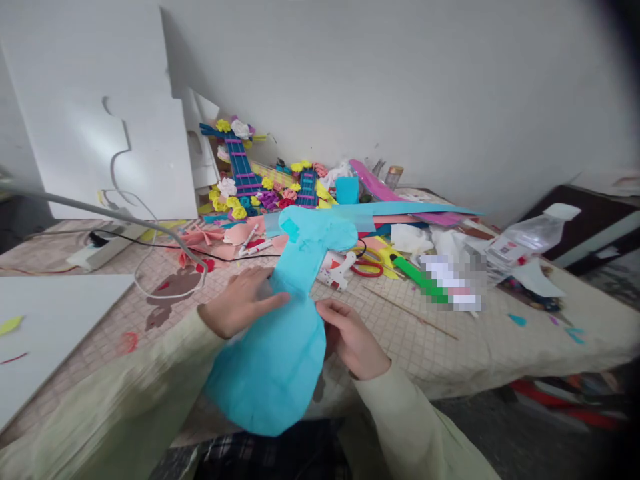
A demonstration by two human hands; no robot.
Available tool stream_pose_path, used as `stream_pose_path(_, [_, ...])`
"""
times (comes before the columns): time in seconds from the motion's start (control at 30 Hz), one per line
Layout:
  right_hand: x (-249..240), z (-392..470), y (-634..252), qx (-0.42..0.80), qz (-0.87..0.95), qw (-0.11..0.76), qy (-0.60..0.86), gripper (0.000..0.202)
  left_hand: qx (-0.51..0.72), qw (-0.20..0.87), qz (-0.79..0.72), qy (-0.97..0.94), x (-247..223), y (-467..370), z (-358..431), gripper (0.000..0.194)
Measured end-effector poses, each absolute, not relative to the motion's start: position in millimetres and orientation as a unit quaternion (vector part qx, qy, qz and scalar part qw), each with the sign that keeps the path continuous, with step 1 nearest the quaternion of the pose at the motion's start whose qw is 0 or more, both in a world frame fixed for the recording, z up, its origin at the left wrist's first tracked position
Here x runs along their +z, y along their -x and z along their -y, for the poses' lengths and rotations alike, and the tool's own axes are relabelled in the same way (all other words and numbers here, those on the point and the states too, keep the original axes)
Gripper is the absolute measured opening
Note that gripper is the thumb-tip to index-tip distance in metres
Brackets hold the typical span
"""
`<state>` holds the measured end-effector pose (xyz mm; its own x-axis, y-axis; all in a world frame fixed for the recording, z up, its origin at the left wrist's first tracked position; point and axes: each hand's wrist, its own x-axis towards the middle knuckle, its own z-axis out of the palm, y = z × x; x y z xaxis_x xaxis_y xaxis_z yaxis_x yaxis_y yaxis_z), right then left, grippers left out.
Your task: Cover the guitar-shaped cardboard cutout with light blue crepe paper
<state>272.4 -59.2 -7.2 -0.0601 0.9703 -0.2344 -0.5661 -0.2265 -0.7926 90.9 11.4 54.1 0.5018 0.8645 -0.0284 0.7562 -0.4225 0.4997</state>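
A light-blue paper cutout [285, 360], wide and rounded at the bottom with a narrow neck and a lobed top, is held tilted over the table's front edge. My left hand [245, 300] grips its left side at the neck, the thumb stretched across the front surface. On the opposite side, my right hand [353, 333] has its fingers curled at the paper's edge, with the fingertips partly hidden. Just behind the neck lies a white glue gun [340, 272], partly covered by the paper. Red-handled scissors [369, 263] are to its right.
Paper-flower decorations [245, 173] are heaped against the wall. A power strip [97, 243] and a looping grey cable [165, 230] are at left, beside a white board [55, 320]. A green pen-like tool [420, 279], a thin stick [415, 312] and a plastic bottle [530, 237] lie at right.
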Motion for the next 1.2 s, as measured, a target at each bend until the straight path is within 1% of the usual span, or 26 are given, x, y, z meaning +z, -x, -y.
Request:
stream_pose_path(0.1, [-3.5,50.2,-269.6,0.671,0.271,0.573,0.386,0.023,0.126,0.156,-0.526,-0.827,51.4,-107.9,-10.2,0.106])
stream_pose_path(0.17, [-4.3,44.2,-267.9,0.667,0.278,0.575,0.384,0.023,0.134,0.13,-0.538,-0.822,45.8,-113.6,-11.8,0.114])
stream_pose_path(0.43, [-9.2,28.9,-268.7,0.667,0.314,0.557,0.381,0.025,0.193,0.131,-0.543,-0.807,29.9,-111.9,-25.1,0.112])
stream_pose_path(0.6, [-9.0,28.0,-275.4,0.636,0.369,0.533,0.419,0.027,0.213,0.119,-0.546,-0.801,22.3,-113.7,-27.5,0.11])
stream_pose_path(0.73, [-11.3,26.9,-277.0,0.594,0.419,0.516,0.454,0.025,0.2,0.163,-0.522,-0.813,20.3,-111.8,-30.9,0.104])
stream_pose_path(0.83, [-10.3,26.2,-281.1,0.555,0.485,0.487,0.469,0.025,0.201,0.192,-0.503,-0.818,21.4,-109.3,-32.6,0.104])
stream_pose_path(0.9, [-7.3,24.1,-290.5,0.519,0.547,0.45,0.478,0.026,0.213,0.204,-0.493,-0.819,23.8,-107.6,-32.1,0.103])
stream_pose_path(0.97, [-3.4,18.6,-306.4,0.457,0.608,0.413,0.502,0.026,0.226,0.226,-0.483,-0.815,27.5,-105.1,-30.5,0.103])
stream_pose_path(1.1, [-0.2,-6.7,-347.2,0.26,0.697,0.352,0.567,0.018,0.259,0.31,-0.461,-0.79,36.3,-97.0,-27.1,0.102])
stream_pose_path(1.13, [-1.5,-15.1,-356.6,0.217,0.72,0.328,0.572,0.02,0.267,0.338,-0.451,-0.782,38.2,-94.9,-26.6,0.101])
stream_pose_path(1.2, [-6.7,-31.8,-372.0,0.146,0.762,0.271,0.57,0.031,0.281,0.399,-0.422,-0.764,41.3,-91.7,-25.7,0.095])
